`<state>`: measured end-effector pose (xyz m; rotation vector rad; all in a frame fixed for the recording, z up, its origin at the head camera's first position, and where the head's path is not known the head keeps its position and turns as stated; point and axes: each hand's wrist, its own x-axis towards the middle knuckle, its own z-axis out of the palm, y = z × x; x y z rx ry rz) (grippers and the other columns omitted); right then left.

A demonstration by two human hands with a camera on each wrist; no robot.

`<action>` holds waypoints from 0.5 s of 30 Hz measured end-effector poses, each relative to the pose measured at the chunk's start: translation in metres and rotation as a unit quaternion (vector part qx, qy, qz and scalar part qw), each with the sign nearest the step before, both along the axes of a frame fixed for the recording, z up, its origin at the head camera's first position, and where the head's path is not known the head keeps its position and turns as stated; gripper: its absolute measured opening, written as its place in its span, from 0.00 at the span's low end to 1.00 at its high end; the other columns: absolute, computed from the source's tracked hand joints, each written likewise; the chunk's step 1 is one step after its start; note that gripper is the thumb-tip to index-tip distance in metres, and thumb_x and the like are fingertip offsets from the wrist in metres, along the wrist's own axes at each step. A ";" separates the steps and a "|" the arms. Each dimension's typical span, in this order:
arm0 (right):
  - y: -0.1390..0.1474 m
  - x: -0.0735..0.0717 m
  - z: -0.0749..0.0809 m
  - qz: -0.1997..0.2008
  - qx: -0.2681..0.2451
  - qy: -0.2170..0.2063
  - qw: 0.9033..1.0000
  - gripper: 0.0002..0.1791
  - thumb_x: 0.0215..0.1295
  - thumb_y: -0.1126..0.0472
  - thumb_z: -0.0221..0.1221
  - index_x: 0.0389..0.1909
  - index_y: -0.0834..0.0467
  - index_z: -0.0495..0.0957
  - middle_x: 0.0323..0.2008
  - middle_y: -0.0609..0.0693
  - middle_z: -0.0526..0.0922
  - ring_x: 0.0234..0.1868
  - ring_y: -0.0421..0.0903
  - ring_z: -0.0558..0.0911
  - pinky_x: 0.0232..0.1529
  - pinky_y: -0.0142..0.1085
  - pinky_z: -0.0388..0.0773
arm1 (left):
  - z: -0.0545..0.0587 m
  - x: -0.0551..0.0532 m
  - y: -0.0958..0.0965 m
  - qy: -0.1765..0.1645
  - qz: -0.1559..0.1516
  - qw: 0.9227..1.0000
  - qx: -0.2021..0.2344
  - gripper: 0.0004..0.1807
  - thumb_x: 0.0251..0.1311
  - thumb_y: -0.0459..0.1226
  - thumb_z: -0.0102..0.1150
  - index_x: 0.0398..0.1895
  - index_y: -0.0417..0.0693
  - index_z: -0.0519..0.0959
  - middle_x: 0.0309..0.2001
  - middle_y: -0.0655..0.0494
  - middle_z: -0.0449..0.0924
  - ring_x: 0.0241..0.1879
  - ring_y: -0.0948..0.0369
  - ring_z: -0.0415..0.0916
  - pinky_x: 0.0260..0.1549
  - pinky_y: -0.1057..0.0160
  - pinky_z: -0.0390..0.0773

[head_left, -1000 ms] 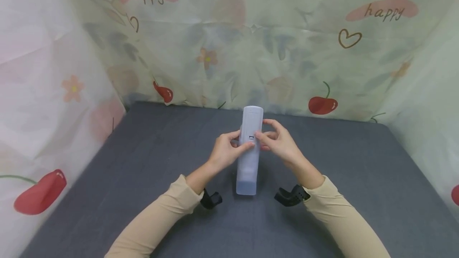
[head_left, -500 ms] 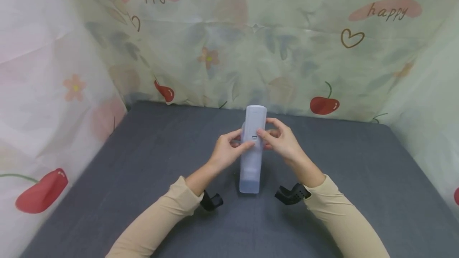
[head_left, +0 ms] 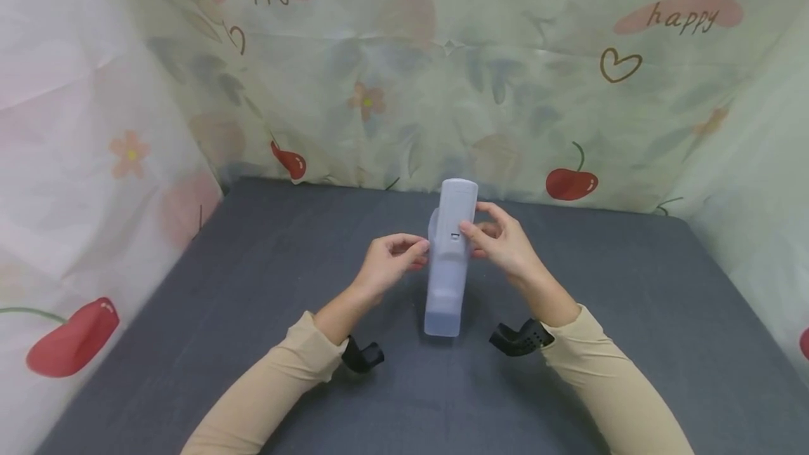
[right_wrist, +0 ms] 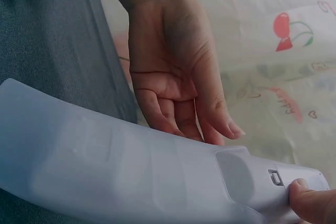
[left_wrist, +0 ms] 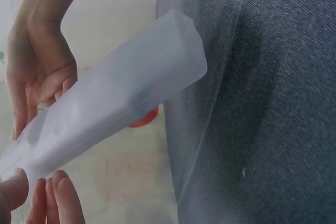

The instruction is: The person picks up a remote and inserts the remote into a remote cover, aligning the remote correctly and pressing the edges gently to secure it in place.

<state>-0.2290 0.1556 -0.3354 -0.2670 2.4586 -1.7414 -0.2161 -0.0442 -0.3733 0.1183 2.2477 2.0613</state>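
Note:
A pale remote control [head_left: 459,206], its back with a small latch facing up, sits partly inside a translucent sleeve [head_left: 446,286]. It is held tilted, with the remote's end far from me. My right hand [head_left: 505,244] grips the remote, thumb on its back beside the latch and fingers around the far side. In the right wrist view, the right thumb [right_wrist: 312,201] lies at the remote's end. At the sleeve's left edge is my left hand [head_left: 387,265], loosely bent, with thumb lifted off the remote's back. Whether its fingertips touch the sleeve is unclear.
A dark grey cloth-covered table [head_left: 265,300] lies beneath both hands. Printed curtains [head_left: 392,76] with cherries and hearts stand behind and on both sides. Black wrist mounts [head_left: 521,338] hang under both sleeves of the person.
My left thumb has come off the remote's back, and the left hand has moved left to the sleeve's edge. The remote and right hand have shifted slightly right and away, with the remote turned a little.

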 end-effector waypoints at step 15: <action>0.001 -0.003 0.002 0.051 0.021 -0.011 0.998 0.29 0.69 0.53 0.52 0.67 0.58 0.57 0.54 0.69 0.75 0.49 0.51 0.80 0.48 0.46 0.79 | 0.007 0.000 0.011 0.070 0.048 0.996 -0.008 0.10 0.59 0.34 0.59 0.36 0.33 0.81 0.33 0.39 0.82 0.26 0.66 0.76 0.33 0.64 0.81</action>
